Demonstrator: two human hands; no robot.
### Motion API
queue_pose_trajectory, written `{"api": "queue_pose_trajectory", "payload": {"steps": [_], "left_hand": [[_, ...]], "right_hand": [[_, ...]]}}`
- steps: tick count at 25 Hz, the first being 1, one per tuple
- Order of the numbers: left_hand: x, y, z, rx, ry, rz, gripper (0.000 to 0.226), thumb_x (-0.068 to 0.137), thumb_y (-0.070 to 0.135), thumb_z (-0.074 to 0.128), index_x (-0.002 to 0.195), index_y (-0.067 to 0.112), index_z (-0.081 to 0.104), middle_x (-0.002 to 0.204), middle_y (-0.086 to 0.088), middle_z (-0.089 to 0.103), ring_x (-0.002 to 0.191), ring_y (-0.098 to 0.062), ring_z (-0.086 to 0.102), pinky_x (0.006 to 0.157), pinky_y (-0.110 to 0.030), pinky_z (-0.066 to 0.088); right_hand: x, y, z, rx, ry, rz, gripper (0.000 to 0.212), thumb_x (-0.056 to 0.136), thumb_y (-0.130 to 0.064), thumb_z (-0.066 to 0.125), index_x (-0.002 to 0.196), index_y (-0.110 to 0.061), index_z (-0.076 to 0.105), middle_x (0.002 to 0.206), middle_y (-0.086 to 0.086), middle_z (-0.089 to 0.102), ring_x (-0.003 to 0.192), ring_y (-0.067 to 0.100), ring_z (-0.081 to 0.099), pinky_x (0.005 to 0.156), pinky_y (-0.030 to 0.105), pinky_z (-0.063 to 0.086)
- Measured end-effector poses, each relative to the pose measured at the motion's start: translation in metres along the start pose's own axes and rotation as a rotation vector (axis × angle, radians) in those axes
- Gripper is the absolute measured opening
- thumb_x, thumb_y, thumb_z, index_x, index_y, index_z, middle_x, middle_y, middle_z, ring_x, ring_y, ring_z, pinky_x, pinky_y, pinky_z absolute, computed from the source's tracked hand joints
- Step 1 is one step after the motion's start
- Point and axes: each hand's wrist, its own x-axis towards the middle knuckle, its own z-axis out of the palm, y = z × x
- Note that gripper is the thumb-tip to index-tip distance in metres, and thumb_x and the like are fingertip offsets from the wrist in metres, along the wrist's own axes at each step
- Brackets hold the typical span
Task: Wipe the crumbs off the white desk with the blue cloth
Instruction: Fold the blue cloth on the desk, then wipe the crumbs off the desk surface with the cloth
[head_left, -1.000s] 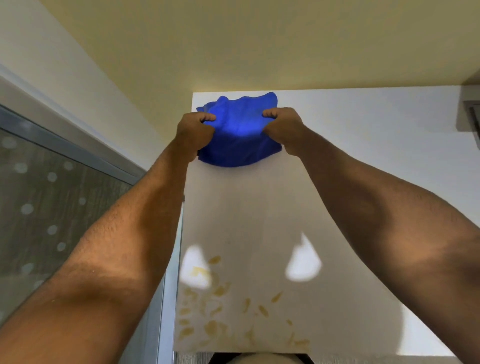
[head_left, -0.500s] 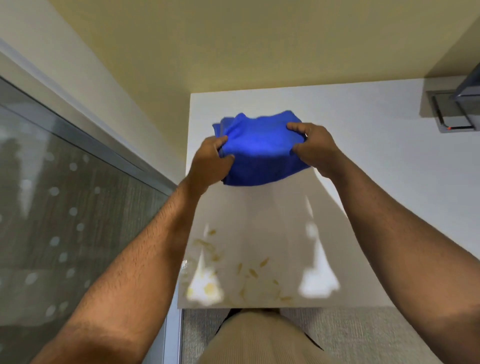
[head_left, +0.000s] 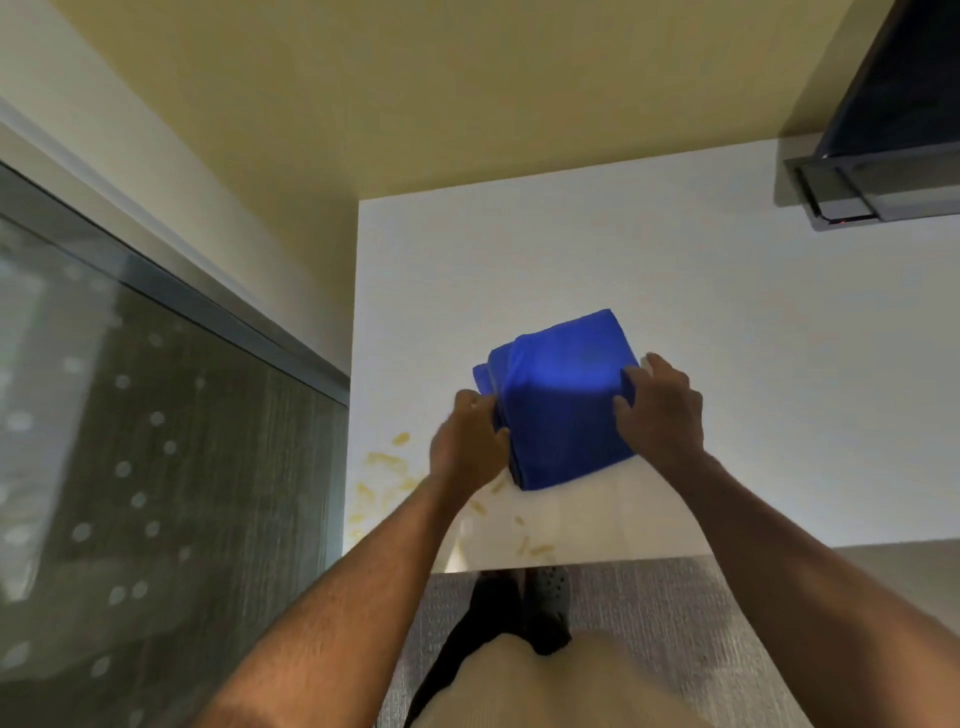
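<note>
Blue cloth (head_left: 563, 402) nearer crumbs (head_left: 384, 460) now

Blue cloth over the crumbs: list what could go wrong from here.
1. The crumbs lie by the white desk's near left corner; a careless sweep may push them onto the floor.
2. The blue cloth is folded and held by the left hand and right hand; it may unfold mid-wipe and miss scattered crumbs.

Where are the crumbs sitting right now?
The crumbs lie at the white desk's near-left corner, beside and under the left hand, just ahead of the blue cloth.
</note>
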Motion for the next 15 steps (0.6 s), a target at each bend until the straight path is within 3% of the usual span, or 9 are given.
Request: {"api": "queue_pose_trajectory", "payload": {"steps": [5,8,10,12,15], "left_hand": [[0.019,-0.072,-0.045,0.046,0.175,-0.132,0.050,0.091,0.029,0.060,0.137,0.014,0.048,0.140,-0.007,0.050,0.123,-0.028,0.052,0.098,-0.037,0.043],[0.033,-0.108,-0.059,0.057,0.198,-0.186,0.054,0.092,0.029,0.061,0.141,0.015,0.043,0.147,-0.005,0.047,0.131,-0.027,0.048,0.105,-0.039,0.038],[0.046,-0.127,-0.060,0.126,0.126,-0.172,0.059,0.096,0.035,0.054,0.148,0.016,0.033,0.159,-0.003,0.030,0.143,-0.027,0.033,0.114,-0.043,0.028],[0.059,-0.143,-0.057,0.258,0.043,-0.108,0.063,0.100,0.041,0.044,0.152,0.014,0.021,0.164,-0.005,0.013,0.150,-0.028,0.015,0.119,-0.043,0.017],[0.077,-0.161,-0.051,0.307,0.019,-0.047,0.067,0.102,0.047,0.034,0.155,0.012,0.012,0.165,-0.006,0.004,0.151,-0.028,0.004,0.121,-0.042,0.011]], "right_hand": [[0.005,-0.029,0.037,0.037,-0.054,-0.210,0.069,0.089,-0.057,0.046,0.144,-0.020,0.030,0.156,0.016,0.025,0.140,0.038,0.026,0.113,0.053,0.026],[0.008,-0.048,0.062,-0.087,-0.082,-0.206,0.078,0.081,-0.078,0.030,0.145,-0.034,0.019,0.158,0.016,0.013,0.142,0.047,0.009,0.110,0.066,0.011],[0.011,-0.053,0.073,-0.171,-0.067,-0.188,0.087,0.074,-0.087,0.024,0.145,-0.039,0.014,0.158,0.017,0.008,0.141,0.051,0.004,0.108,0.071,0.008],[0.014,-0.054,0.081,-0.216,-0.032,-0.167,0.089,0.071,-0.090,0.020,0.146,-0.042,0.013,0.158,0.017,0.008,0.141,0.052,0.005,0.106,0.073,0.009],[0.022,-0.057,0.087,-0.231,0.022,-0.145,0.084,0.075,-0.088,0.017,0.145,-0.043,0.015,0.158,0.017,0.012,0.140,0.052,0.010,0.105,0.074,0.012]]}}
